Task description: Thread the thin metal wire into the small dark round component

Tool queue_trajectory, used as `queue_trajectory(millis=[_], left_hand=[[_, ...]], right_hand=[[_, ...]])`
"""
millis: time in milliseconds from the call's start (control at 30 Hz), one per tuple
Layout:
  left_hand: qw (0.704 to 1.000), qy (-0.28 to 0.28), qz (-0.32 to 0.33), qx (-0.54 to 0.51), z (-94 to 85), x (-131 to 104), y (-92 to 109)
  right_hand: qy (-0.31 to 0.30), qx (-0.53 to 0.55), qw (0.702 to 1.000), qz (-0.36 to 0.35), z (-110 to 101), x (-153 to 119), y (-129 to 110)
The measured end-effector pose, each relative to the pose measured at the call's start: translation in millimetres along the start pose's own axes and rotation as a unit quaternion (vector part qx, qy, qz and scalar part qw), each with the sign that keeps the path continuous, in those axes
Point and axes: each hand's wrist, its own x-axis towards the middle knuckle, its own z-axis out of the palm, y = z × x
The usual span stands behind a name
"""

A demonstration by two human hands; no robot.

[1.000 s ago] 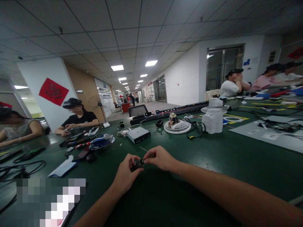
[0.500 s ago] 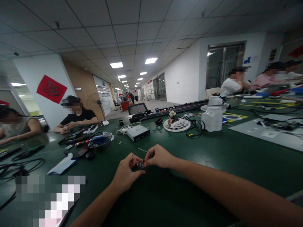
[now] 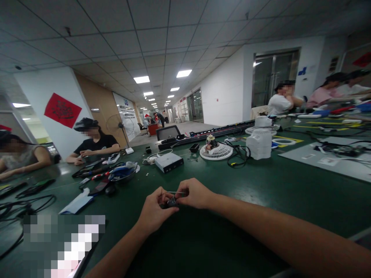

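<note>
Just above the green table, my left hand [image 3: 152,209] is closed around a small dark rounded part [image 3: 172,202], with the thumb beneath it and the fingers over its far side. My right hand [image 3: 197,194] pinches a thin metal rod [image 3: 174,192], which points left over the part. The right fingertips also meet the part's right side. Fingers hide much of the part, so its kind cannot be made out. Beyond both hands sits a silver optical drive [image 3: 169,162].
A white fan grille with a motor [image 3: 216,151] and a white plastic housing [image 3: 259,144] stand behind, black cables between them. To the left are a blue cloth bundle [image 3: 123,171] and a folded paper [image 3: 77,202]. A grey panel [image 3: 301,158] lies right. Several people sit around.
The metal rod has swung from a slant to nearly level, its left end now close above the left fingers. The dark part has tilted slightly; both hands stay in about the same place.
</note>
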Motion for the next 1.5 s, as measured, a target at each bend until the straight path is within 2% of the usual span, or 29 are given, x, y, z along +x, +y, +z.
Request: queue_trajectory(millis=[133, 333, 567, 667, 767, 833, 900, 1033, 1133, 1267, 1500], left_hand=[[1.000, 0.012, -0.005, 0.027, -1.0, 0, 2], [1.000, 0.008, 0.018, 0.020, -2.4, 0, 6], [1.000, -0.001, 0.027, 0.000, -1.4, -1, 0], [0.999, -0.008, 0.014, 0.043, -1.9, -2, 3], [0.999, -0.009, 0.016, 0.037, -2.1, -2, 6], [0.999, -0.001, 0.018, 0.028, -2.2, -1, 6], [0.999, 0.017, 0.014, 0.041, -3.0, 1, 4], [0.995, 0.060, -0.008, 0.081, -7.5, 4, -4], [0.993, 0.075, -0.014, 0.093, -10.0, 5, -9], [0.994, 0.065, 0.003, 0.088, -8.0, 5, -10], [0.995, 0.051, 0.005, 0.091, -6.2, 3, -6]], right_hand=[[0.001, 0.005, 1.000, 0.005, -2, 0, -1], [-0.083, 0.123, 0.986, 0.081, -6, 4, 8], [-0.005, 0.067, 0.996, 0.063, 9, 2, 12], [0.010, 0.063, 0.994, 0.088, 11, 2, 10], [-0.013, 0.096, 0.990, 0.099, 10, 6, 12], [-0.034, 0.127, 0.988, 0.085, 8, 8, 15], [-0.021, 0.117, 0.991, 0.061, 3, 9, 18], [0.031, -0.033, 0.999, -0.022, -12, 4, 23], [0.010, -0.096, 0.992, -0.076, -22, 0, 24], [-0.027, -0.146, 0.977, -0.155, -23, -2, 21], [-0.021, -0.195, 0.969, -0.148, -20, -3, 18]])
